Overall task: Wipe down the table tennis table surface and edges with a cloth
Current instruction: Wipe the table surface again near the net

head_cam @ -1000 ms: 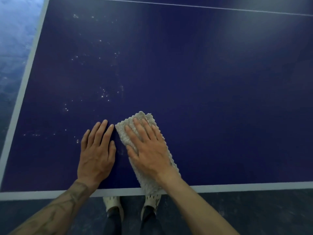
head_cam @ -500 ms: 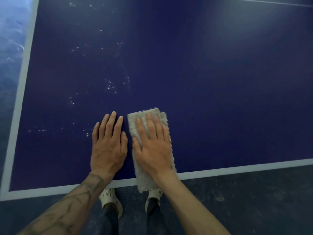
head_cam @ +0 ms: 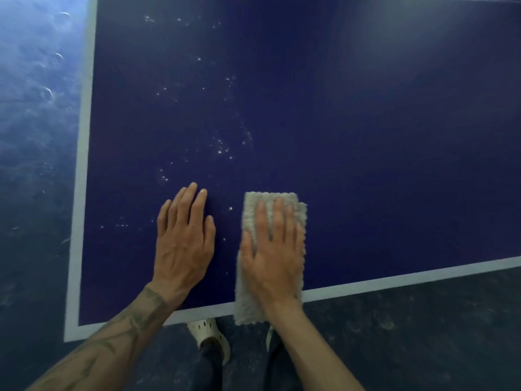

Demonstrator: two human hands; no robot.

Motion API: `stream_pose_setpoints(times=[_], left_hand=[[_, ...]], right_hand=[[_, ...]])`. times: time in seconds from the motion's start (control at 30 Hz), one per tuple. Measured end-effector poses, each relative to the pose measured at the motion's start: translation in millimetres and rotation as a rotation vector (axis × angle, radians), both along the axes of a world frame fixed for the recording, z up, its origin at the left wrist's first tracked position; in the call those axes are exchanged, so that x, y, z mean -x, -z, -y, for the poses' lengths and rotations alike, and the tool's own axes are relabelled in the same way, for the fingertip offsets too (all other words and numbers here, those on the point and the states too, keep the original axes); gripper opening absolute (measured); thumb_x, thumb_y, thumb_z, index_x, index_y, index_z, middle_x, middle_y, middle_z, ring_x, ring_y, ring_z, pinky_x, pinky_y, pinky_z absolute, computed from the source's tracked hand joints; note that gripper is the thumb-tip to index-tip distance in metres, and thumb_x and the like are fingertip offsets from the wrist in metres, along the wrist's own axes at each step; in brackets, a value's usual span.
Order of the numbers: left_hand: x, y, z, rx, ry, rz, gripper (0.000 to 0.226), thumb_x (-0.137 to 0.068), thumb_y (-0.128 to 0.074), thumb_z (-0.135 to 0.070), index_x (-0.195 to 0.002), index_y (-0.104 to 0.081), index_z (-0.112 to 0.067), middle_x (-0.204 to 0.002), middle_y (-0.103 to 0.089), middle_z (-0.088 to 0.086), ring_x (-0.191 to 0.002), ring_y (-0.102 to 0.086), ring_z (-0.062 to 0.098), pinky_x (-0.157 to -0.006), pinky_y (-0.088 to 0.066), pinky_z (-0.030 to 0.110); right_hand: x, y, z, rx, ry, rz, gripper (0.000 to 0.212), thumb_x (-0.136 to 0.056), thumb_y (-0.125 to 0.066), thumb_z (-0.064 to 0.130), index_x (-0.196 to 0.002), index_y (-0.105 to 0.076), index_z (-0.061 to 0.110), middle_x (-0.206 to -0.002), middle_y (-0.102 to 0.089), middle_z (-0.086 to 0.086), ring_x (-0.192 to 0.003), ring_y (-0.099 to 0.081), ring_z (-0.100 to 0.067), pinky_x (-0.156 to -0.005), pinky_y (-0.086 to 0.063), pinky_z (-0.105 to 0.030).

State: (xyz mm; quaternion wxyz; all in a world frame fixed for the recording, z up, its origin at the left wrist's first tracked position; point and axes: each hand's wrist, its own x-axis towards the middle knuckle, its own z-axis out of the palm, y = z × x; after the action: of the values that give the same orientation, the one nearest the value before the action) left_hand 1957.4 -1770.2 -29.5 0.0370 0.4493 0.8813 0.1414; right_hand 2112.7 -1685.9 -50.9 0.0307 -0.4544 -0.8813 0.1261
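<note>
1. Head view, from the left: I see one blue table (head_cam: 366, 136) with a pale border and white specks (head_cam: 221, 149) scattered across it.
2. One left hand (head_cam: 183, 244) lies flat on the table, fingers straight, holding nothing.
3. One folded cloth (head_cam: 248, 309) overhangs the near edge, pressed down by one flat right hand (head_cam: 273, 258).

Tattooed left forearm (head_cam: 112, 338), bare right forearm (head_cam: 313, 351), white perforated clogs (head_cam: 209, 335), dark trousers (head_cam: 211, 372).

view: one camera on the person's head
faces: down onto the table (head_cam: 366, 136)
near: close, over its near left corner
</note>
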Motion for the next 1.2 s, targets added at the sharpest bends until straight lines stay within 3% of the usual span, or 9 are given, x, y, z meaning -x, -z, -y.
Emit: stream_pose_setpoints(times=[0.17,0.3,0.4,0.5,0.63,0.77,0.9,0.97,1.2], left_hand=[[53.1,4.4,15.7,0.015,0.013,-0.056,0.051,-0.108,-0.038,-0.025,-0.153,-0.043,-0.003,-0.162,-0.038,0.018,-0.152,-0.037,0.036,-0.128,-0.023,0.054],[83.8,8.9,9.4,0.035,0.022,-0.054,0.052,-0.107,-0.037,-0.026,-0.153,-0.043,-0.002,-0.163,-0.037,0.019,-0.152,-0.036,0.037,-0.128,-0.023,0.054],[90.1,13.2,8.1,0.028,0.023,-0.042,0.053,-0.107,-0.037,-0.027,-0.154,-0.042,-0.003,-0.164,-0.036,0.018,-0.154,-0.033,0.036,-0.128,-0.022,0.054],[91.4,16.6,8.7,0.000,0.024,-0.032,0.052,-0.106,-0.039,-0.025,-0.153,-0.042,-0.002,-0.163,-0.037,0.018,-0.154,-0.033,0.035,-0.129,-0.022,0.052],[92.7,16.1,9.0,-0.011,0.027,-0.021,0.052,-0.106,-0.041,-0.024,-0.152,-0.043,-0.001,-0.163,-0.038,0.018,-0.154,-0.034,0.034,-0.129,-0.022,0.053],[92.6,15.9,8.9,0.011,0.024,-0.004,0.054,-0.106,-0.037,-0.027,-0.153,-0.043,-0.002,-0.164,-0.036,0.017,-0.155,-0.031,0.033,-0.129,-0.021,0.053],[94.2,19.3,10.5,0.024,0.021,-0.010,0.055,-0.106,-0.034,-0.028,-0.154,-0.042,-0.003,-0.165,-0.035,0.015,-0.156,-0.030,0.032,-0.129,-0.021,0.053],[93.2,20.8,10.3,0.020,0.019,-0.023,0.054,-0.107,-0.035,-0.028,-0.155,-0.041,-0.003,-0.165,-0.035,0.015,-0.156,-0.030,0.032,-0.129,-0.022,0.053],[95.9,20.0,5.6,-0.002,0.014,-0.050,0.051,-0.107,-0.037,-0.024,-0.152,-0.045,-0.002,-0.162,-0.040,0.016,-0.153,-0.038,0.033,-0.125,-0.029,0.055]], right_hand=[[45.4,-0.6,-37.2,0.046,-0.125,0.014,0.067,-0.113,-0.028,0.052,-0.172,-0.007,0.029,-0.180,0.002,-0.002,-0.166,0.009,-0.020,-0.135,0.000,-0.046],[52.4,-2.3,-80.8,0.035,0.039,0.058,0.067,-0.113,-0.024,0.052,-0.172,-0.005,0.028,-0.180,0.005,-0.003,-0.166,0.011,-0.020,-0.134,0.001,-0.049],[84.6,-0.3,-64.4,0.002,0.119,0.049,0.067,-0.113,-0.020,0.051,-0.172,-0.001,0.026,-0.180,0.006,-0.006,-0.166,0.010,-0.025,-0.134,-0.003,-0.052],[108.2,3.8,-17.9,-0.011,-0.109,-0.035,0.067,-0.113,-0.027,0.049,-0.172,-0.007,0.025,-0.180,-0.001,-0.008,-0.166,0.003,-0.026,-0.133,-0.011,-0.053],[80.7,5.6,-0.4,0.005,-0.373,-0.047,0.065,-0.113,-0.034,0.049,-0.172,-0.016,0.026,-0.180,-0.004,-0.002,-0.166,-0.002,-0.021,-0.133,-0.016,-0.052],[66.5,-3.0,-59.9,0.038,-0.191,0.044,0.065,-0.113,-0.026,0.051,-0.172,-0.008,0.031,-0.180,0.002,0.002,-0.166,0.007,-0.016,-0.134,-0.007,-0.049],[108.9,-10.0,-118.5,0.061,0.055,0.063,0.066,-0.112,-0.021,0.051,-0.172,-0.002,0.029,-0.180,0.009,0.000,-0.165,0.014,-0.017,-0.134,0.000,-0.049],[137.1,-7.9,-122.1,0.041,0.078,0.066,0.067,-0.113,-0.020,0.051,-0.172,-0.001,0.026,-0.180,0.007,-0.003,-0.166,0.012,-0.022,-0.134,-0.001,-0.051],[115.3,0.0,-80.3,-0.016,-0.556,-0.010,0.065,-0.114,-0.031,0.049,-0.172,-0.015,0.024,-0.180,-0.002,-0.002,-0.166,-0.001,-0.022,-0.134,-0.012,-0.050]])
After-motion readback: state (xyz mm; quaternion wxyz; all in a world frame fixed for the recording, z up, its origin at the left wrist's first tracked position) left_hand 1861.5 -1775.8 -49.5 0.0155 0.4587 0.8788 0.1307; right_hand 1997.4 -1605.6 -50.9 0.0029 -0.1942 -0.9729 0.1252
